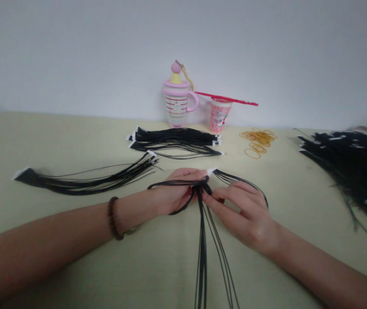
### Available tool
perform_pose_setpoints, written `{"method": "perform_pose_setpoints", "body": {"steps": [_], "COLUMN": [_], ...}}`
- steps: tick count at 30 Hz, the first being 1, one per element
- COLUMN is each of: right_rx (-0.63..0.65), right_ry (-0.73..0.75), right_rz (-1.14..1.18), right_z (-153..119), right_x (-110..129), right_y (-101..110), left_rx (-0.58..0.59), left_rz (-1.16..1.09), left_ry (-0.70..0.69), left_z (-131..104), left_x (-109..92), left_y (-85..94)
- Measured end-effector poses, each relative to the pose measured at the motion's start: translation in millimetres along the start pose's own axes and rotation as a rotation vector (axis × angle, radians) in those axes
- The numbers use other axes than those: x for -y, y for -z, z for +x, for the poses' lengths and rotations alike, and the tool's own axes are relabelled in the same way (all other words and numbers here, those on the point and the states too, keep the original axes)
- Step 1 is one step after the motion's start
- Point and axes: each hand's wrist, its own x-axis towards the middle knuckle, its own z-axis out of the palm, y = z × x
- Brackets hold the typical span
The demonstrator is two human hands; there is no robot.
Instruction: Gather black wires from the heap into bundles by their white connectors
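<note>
Several thin black wires [202, 240] hang down from between my two hands, their lower ends running out of the picture. My left hand [175, 195] is closed around the bunch, with a loop of wires curving past its wrist side. A white connector [211, 171] shows by the left fingertips. Opposite it, my right hand [246, 208] pinches the wires with thumb and fingers, while a few strands arch from the connector behind its knuckles. The exact grip is partly hidden by the fingers.
A wire bundle with white ends [83, 182] lies at left, and neat wire bundles [177, 139] lie behind my hands. Yellow rubber bands [259, 139] sit right of them. Along the wall stand a pink striped mug [176, 105] and a pink cup [219, 116]. A large wire pile [354, 167] is at right.
</note>
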Motion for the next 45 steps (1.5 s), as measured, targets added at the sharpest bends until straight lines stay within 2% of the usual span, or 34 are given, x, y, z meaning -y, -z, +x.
{"method": "perform_pose_setpoints", "body": {"steps": [5,7,9,12,15,17,18,23,26,29,31,34,36,39,45], "right_rx": [-0.016,-0.049,-0.067,-0.154,-0.458,-0.660,-0.697,-0.712,-0.725,-0.662,-0.536,-0.014,0.161,0.218,0.242], "right_ry": [0.032,0.001,-0.123,-0.472,-0.788,-0.896,-0.962,-1.233,-1.229,-1.195,-1.122,-0.922,-0.809,-0.717,-0.689], "right_rz": [0.001,0.044,0.141,0.324,0.498,0.651,0.672,0.681,0.657,0.554,0.488,0.363,0.357,0.314,0.262], "right_z": [-3,-2,1,11,23,29,31,34,35,37,36,30,25,19,15], "right_x": [-6,-5,-3,-6,-25,-45,-56,-105,-113,-92,-67,-28,-11,-4,-9], "right_y": [2,4,7,14,28,42,51,96,108,97,79,47,30,17,14], "left_rx": [-0.032,-0.026,-0.001,-0.020,-0.112,-0.134,-0.134,-0.107,-0.109,-0.136,-0.125,-0.079,-0.065,-0.044,-0.009], "left_rz": [0.028,0.046,0.056,0.076,0.129,0.150,0.150,0.124,0.139,0.159,0.153,0.127,0.121,0.143,0.263], "left_ry": [0.002,0.002,-0.002,0.004,0.013,0.008,0.004,0.001,-0.010,-0.019,-0.027,-0.052,-0.064,-0.083,-0.082], "left_z": [-1,-1,-1,-1,-2,-2,-2,-2,-2,-1,0,1,1,-1,-3], "left_x": [-2,-1,-1,-2,-3,-4,-4,-3,-3,-2,0,2,3,3,3], "left_y": [-2.8,-2.8,-2.9,-4.2,-5.0,-4.5,-4.0,-3.7,-4.5,-3.1,-1.0,1.1,0.7,-1.1,-1.7]}}
